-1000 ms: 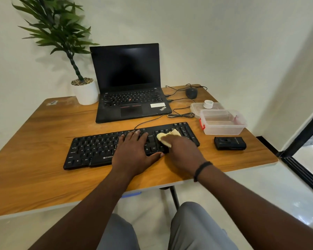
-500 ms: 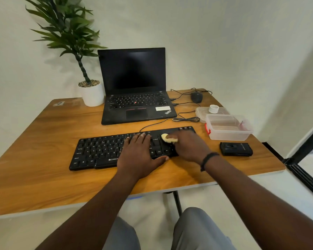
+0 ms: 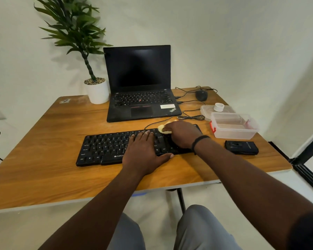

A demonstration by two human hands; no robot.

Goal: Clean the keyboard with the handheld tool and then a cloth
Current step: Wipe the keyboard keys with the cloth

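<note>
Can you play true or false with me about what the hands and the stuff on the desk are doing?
1. The right hand holds a yellow cloth on the keyboard. True.
2. The left hand lies flat on the keys. True.
3. The laptop screen shows a cartoon. False: it is dark.
4. The plant stands right of the laptop. False: it stands left of it.
5. The clear box sits on the keyboard. False: it sits on the desk, to the right.
</note>
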